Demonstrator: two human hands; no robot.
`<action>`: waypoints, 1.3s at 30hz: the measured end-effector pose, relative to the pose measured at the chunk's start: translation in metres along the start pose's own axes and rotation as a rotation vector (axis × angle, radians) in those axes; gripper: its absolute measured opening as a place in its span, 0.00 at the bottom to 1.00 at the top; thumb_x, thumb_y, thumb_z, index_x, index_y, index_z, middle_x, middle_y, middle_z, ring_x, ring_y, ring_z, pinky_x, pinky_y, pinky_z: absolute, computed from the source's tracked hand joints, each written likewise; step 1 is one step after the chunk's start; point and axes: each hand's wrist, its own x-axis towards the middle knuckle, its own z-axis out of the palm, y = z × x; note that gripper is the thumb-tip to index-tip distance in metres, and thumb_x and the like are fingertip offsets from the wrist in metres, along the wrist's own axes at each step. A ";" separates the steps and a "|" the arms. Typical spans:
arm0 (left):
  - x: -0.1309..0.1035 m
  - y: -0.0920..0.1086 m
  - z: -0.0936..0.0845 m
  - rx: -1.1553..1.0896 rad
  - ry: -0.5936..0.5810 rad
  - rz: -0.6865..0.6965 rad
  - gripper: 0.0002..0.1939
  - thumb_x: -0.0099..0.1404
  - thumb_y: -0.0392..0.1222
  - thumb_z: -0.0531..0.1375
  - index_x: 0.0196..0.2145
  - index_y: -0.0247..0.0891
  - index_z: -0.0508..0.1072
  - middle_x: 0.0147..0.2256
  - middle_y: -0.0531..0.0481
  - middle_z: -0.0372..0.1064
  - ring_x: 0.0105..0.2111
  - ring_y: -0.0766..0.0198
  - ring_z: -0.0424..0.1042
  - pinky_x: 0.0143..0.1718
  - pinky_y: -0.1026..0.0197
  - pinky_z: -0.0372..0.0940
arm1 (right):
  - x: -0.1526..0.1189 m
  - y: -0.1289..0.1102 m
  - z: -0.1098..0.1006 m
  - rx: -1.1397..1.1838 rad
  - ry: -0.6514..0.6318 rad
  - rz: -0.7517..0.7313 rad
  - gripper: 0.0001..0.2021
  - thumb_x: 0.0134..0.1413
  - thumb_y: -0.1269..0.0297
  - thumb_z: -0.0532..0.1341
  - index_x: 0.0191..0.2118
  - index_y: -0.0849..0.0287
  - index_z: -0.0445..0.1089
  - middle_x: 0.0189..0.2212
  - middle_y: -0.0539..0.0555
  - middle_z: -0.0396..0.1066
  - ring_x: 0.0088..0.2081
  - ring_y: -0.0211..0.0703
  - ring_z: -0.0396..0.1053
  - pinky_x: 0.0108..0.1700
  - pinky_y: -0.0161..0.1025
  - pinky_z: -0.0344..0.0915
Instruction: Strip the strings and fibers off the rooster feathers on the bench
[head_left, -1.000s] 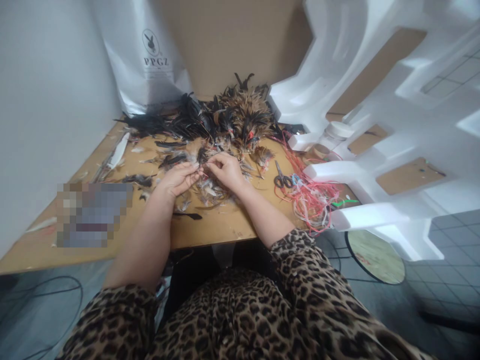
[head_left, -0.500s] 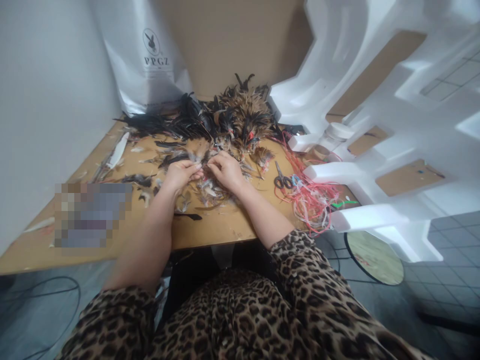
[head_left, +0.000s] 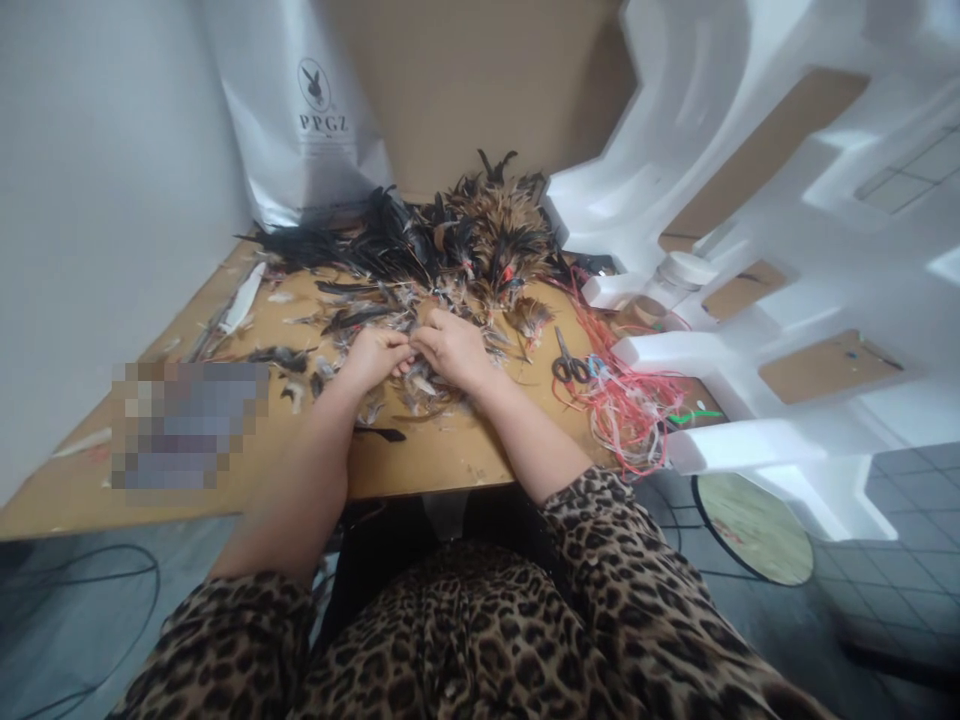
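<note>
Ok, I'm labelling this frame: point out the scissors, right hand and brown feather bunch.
Scissors [head_left: 568,358], head view: by the pivot.
Right hand [head_left: 454,345], head view: back of the hand.
Brown feather bunch [head_left: 513,216], head view: middle of its plumes.

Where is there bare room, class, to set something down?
Bare tabletop shows between the pixelated block and the left forearm, and between the right forearm and the scissors. Crowded: loose feathers around the left hand and right hand, feather piles behind, red strands beside the scissors.
</note>
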 end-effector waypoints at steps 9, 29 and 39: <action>-0.002 -0.002 0.000 0.145 -0.072 0.089 0.05 0.52 0.35 0.59 0.20 0.36 0.74 0.15 0.55 0.66 0.15 0.69 0.63 0.18 0.67 0.58 | 0.000 0.005 0.001 0.099 0.014 -0.018 0.18 0.62 0.57 0.48 0.34 0.57 0.73 0.31 0.54 0.64 0.35 0.40 0.59 0.36 0.36 0.51; 0.002 0.002 0.009 -0.453 0.173 0.037 0.12 0.44 0.43 0.68 0.25 0.31 0.75 0.19 0.51 0.69 0.17 0.73 0.65 0.21 0.69 0.62 | 0.002 0.031 0.020 1.181 0.014 0.534 0.13 0.41 0.58 0.65 0.28 0.64 0.71 0.22 0.48 0.68 0.23 0.30 0.59 0.30 0.31 0.57; 0.004 -0.003 0.009 -0.215 0.282 -0.018 0.07 0.49 0.38 0.62 0.26 0.31 0.76 0.17 0.51 0.68 0.17 0.69 0.66 0.21 0.66 0.63 | 0.000 0.003 0.009 0.326 0.085 0.046 0.13 0.59 0.62 0.52 0.32 0.61 0.72 0.30 0.55 0.66 0.35 0.40 0.61 0.40 0.37 0.57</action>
